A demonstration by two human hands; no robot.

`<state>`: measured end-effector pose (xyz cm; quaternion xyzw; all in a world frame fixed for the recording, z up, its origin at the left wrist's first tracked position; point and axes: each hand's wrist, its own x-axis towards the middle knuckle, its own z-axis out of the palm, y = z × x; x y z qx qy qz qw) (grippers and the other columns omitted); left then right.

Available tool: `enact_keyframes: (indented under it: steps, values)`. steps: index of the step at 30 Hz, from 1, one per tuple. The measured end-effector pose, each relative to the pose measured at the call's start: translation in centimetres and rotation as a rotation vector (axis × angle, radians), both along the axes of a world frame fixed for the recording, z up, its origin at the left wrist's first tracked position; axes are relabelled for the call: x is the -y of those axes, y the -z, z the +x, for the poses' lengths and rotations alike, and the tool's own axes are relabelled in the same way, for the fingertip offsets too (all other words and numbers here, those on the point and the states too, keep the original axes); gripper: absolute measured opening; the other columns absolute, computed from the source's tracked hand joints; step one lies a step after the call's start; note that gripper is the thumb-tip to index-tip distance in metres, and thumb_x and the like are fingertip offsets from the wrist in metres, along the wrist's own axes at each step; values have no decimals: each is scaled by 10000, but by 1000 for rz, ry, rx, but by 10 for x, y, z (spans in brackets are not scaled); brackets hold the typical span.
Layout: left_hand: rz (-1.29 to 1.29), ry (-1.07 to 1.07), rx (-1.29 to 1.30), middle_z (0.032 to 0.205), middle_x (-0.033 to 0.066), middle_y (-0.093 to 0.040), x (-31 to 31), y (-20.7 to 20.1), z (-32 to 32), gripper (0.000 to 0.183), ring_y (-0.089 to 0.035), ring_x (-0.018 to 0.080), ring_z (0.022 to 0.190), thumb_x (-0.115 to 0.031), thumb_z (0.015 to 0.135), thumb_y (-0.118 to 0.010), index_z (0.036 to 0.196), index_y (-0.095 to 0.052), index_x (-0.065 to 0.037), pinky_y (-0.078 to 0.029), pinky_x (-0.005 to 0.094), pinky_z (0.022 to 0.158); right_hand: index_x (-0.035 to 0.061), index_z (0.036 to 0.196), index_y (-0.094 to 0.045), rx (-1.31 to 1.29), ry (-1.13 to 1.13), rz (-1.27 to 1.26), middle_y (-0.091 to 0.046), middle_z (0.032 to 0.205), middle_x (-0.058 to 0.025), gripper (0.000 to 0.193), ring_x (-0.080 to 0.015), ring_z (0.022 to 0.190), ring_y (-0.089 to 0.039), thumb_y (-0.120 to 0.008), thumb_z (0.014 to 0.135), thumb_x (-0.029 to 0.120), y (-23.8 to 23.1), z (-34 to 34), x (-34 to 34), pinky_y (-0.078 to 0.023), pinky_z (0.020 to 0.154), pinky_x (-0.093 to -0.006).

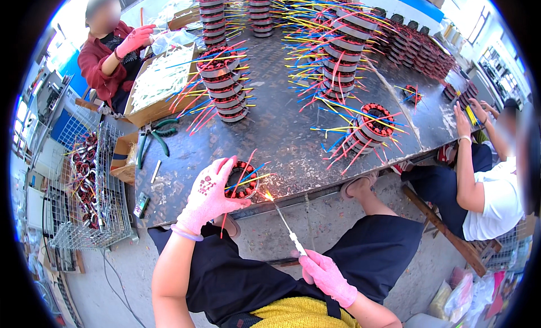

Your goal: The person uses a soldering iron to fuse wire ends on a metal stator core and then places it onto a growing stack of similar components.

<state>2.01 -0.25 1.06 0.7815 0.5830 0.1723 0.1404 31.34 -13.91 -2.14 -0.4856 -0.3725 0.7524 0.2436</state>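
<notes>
A motor-winding workshop: metal workbench (pixel 282 130) stacked with wired stators (pixel 225 82), wire crate (pixel 90 187) alongside.

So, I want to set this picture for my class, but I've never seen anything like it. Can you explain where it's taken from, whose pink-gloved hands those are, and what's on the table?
There is one picture, from a wide fisheye camera worn on a person's head and looking down, so straight edges bend near the rim. The two pink-gloved hands at the bottom belong to the wearer. The left hand grips a ring-shaped motor stator with red windings and coloured wires at the edge of the dark metal table. The right hand holds a thin torch-like tool with a small flame at its tip beside the stator. Stacks of similar stators stand on the table, near green-handled pliers and a cardboard box. Two other people sit nearby.
</notes>
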Motion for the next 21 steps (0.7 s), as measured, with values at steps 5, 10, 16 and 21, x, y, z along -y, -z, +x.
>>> enact_keyframes:
  steps: [5,10,16,21]
  values:
    - [2,4,-9,1331,196,-507,1,0,0,991,-524,369,1211,-381,594,-877,1401,-440,-6,-423,411,1034,13,1307,-556,5,-11,16,-477,694,51,383,-46,600,-444,-475,1031,265,-2,-1,-1,-366,554,-216]
    - [-3,7,-9,1330,196,-507,0,2,-1,992,-524,368,1213,-383,594,-876,1398,-442,0,-423,410,1035,13,1303,-554,13,-12,9,-478,683,47,391,-45,595,-444,-471,1031,282,-7,-1,-3,-369,553,-217]
    - [-5,1,-13,1328,194,-508,0,2,-1,991,-523,368,1215,-371,589,-878,1398,-443,0,-422,409,1037,13,1303,-547,9,-28,12,-474,675,49,401,-46,598,-447,-470,1030,297,-2,0,-2,-371,553,-221]
    - [-4,2,-13,1330,194,-506,0,3,-1,992,-521,367,1218,-366,585,-880,1399,-445,-3,-419,408,1041,19,1307,-548,11,-35,32,-475,675,50,401,-47,597,-447,-476,1029,299,-5,-1,-3,-370,552,-220]
